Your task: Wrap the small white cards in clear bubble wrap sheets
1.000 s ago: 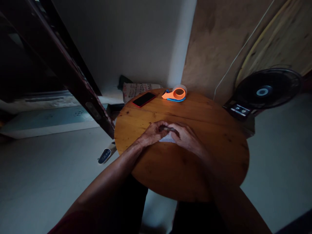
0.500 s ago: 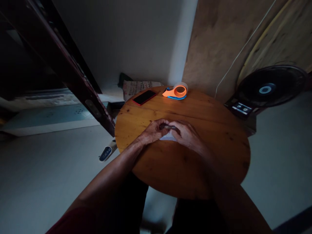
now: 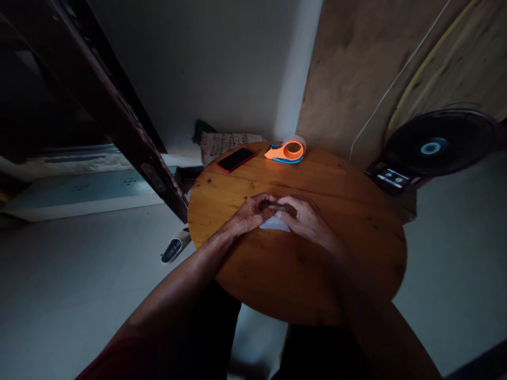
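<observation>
Both hands meet over the middle of a round wooden table (image 3: 253, 274). My left hand (image 3: 250, 214) has its fingers and thumb closed on the left end of a small, slim brownish piece (image 3: 277, 207). The other end is pinched in my right hand (image 3: 303, 216). The piece is dim and partly covered by the fingers, so I cannot tell its kind. Under and in front of the fingertips lies a small whitish sheet (image 3: 274, 224), paper or plastic, partly hidden by the hands.
An orange and blue tape dispenser (image 3: 279, 153) with a roll stands at the table's far edge. Left of it lies a red-edged phone (image 3: 235, 159). Behind is a printed sack (image 3: 222, 143). A dark round fan (image 3: 431, 145) stands at right, a slipper (image 3: 173, 249) on the floor at left.
The fingers have shifted slightly around the brownish piece, and the right thumb has moved a little left. A bit more of the whitish sheet shows below the hands.
</observation>
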Tool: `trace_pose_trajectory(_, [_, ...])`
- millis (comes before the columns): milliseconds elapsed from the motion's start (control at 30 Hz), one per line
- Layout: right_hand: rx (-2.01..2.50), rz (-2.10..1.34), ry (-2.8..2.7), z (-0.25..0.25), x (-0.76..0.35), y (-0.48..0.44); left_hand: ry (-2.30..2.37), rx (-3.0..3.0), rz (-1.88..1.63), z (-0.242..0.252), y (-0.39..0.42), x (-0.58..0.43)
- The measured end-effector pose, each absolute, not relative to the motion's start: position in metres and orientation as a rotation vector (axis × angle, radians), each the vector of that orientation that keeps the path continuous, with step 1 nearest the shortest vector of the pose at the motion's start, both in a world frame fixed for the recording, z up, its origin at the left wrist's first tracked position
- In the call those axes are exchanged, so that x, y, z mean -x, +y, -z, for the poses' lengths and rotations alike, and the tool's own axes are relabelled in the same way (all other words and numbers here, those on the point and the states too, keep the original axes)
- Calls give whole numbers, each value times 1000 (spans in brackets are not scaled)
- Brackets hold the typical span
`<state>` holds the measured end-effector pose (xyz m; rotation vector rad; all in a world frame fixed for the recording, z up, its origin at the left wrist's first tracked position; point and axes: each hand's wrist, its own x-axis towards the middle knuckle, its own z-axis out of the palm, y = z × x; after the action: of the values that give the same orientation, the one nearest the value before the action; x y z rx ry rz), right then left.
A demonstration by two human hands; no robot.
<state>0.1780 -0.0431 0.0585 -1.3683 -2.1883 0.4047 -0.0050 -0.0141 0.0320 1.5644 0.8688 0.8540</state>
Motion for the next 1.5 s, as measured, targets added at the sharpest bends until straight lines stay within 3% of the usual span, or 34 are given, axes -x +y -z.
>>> trace_pose_trajectory(733, [1388, -400, -2041, -42, -181, -33, 848, -1472, -908, -28, -12, 5])
trace_pose_trajectory(967, [1139, -237, -2061, -34, -177, -27, 802, -1482, -926, -24, -9, 4])
trace_pose_trajectory(1500, [1133, 85, -2329, -47, -177, -38, 838, -1551, -870, -30, -11, 6])
